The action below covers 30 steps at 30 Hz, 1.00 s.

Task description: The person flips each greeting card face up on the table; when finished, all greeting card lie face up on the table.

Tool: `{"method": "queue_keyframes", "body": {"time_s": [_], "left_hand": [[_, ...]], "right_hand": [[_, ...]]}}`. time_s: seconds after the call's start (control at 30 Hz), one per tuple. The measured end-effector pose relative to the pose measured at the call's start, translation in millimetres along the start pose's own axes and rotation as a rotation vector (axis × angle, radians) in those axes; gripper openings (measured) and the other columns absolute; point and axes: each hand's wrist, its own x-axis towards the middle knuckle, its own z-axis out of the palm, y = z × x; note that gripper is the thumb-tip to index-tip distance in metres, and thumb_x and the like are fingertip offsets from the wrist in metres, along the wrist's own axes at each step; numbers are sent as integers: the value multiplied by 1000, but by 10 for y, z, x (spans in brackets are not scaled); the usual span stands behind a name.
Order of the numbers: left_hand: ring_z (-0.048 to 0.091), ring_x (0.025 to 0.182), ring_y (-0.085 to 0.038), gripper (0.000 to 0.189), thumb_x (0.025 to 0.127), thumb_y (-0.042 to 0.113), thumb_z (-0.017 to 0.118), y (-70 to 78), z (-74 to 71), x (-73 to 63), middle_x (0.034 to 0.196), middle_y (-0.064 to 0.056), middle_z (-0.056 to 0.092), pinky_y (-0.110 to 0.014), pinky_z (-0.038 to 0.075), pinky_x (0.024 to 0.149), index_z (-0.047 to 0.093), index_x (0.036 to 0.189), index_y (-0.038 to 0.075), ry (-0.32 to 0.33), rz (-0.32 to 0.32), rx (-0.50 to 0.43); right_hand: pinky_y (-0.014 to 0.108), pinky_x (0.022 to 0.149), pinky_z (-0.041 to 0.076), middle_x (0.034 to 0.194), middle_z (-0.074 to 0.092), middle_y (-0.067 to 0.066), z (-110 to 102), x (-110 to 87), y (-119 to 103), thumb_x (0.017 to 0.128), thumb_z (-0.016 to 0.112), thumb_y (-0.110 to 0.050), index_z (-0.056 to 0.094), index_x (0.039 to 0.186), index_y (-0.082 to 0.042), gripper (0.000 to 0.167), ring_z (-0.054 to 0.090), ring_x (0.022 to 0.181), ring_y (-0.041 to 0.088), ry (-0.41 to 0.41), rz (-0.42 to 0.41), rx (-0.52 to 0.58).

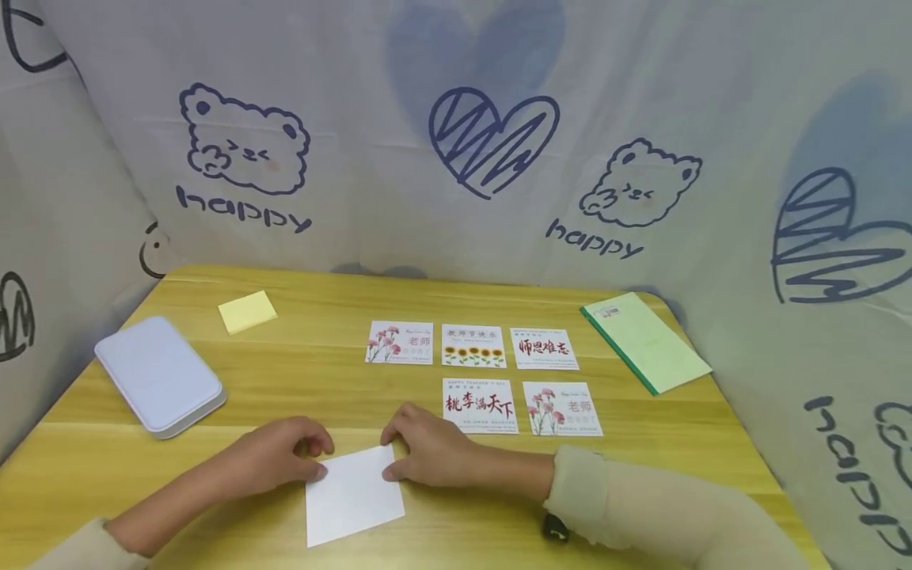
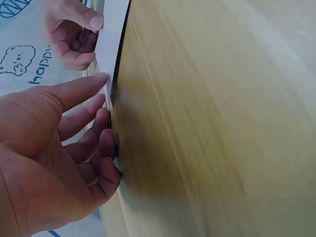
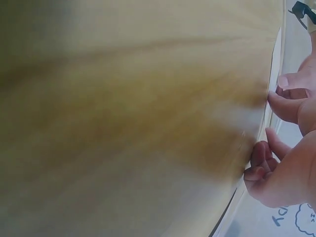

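Observation:
A blank white square card (image 1: 354, 497) lies at the near middle of the wooden table, slightly turned. My left hand (image 1: 274, 455) holds its far left corner, the thumb on the card and the fingers loosely curled beside the edge. At the far right corner my right hand (image 1: 435, 450) grips it with thumb and fingers around the corner. In the left wrist view the card (image 2: 112, 39) shows nearly edge-on, with a dark shadow line along its side. Beyond the right hand lie several printed cards, among them one with red characters (image 1: 480, 406) and one with pink flowers (image 1: 563, 409).
Farther back are another flower card (image 1: 399, 342), a sunflower card (image 1: 473, 346) and a red-lettered card (image 1: 545, 349). A white rounded case (image 1: 160, 376) lies left, a yellow sticky-note pad (image 1: 246, 312) behind it. A green notebook (image 1: 646, 343) lies right. Printed curtains (image 1: 370, 158) surround the table.

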Motion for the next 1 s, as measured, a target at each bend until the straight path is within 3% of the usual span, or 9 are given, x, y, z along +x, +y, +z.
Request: {"method": "queue_keyframes", "body": {"time_s": [0.13, 0.27, 0.57, 0.8, 1.0], "left_hand": [[53, 86, -13, 21, 84, 27, 81, -17, -2, 6, 93, 7, 62, -26, 47, 75, 68, 99, 18, -13, 2, 25], [51, 85, -13, 20, 83, 24, 81, -15, -3, 19, 92, 6, 60, -25, 45, 74, 67, 96, 18, -30, 5, 12], [52, 86, -15, 20, 86, 18, 77, 9, -44, 28, 93, 1, 60, -24, 44, 73, 64, 99, 11, -65, 31, -111], [57, 83, -15, 15, 92, 17, 71, 53, -80, 110, 95, -1, 64, -25, 48, 70, 63, 104, 12, -6, 49, -168], [60, 83, -18, 13, 95, 14, 68, 128, -149, 253, 101, -6, 63, -25, 52, 72, 64, 106, 10, 45, 74, -224]], "right_hand": [[21, 84, 48, 113, 56, -8, 20, -3, -17, 87, 79, -34, 67, 110, -20, 29, 53, 97, 4, 17, -12, -21], [22, 86, 49, 114, 56, -8, 29, -4, -18, 87, 78, -33, 67, 118, -20, 35, 54, 100, 4, 16, -6, -24], [24, 90, 50, 116, 58, -8, 14, 5, 3, 86, 80, -35, 66, 119, -20, 39, 56, 104, 4, 20, 7, -14], [21, 74, 48, 98, 60, -12, -121, -41, 31, 89, 76, -29, 64, 115, -22, 30, 55, 82, 2, 69, 66, 166], [22, 68, 51, 91, 65, -9, -287, -82, 163, 100, 62, -19, 68, 112, -20, 13, 58, 77, 6, 123, 25, 335]]}}
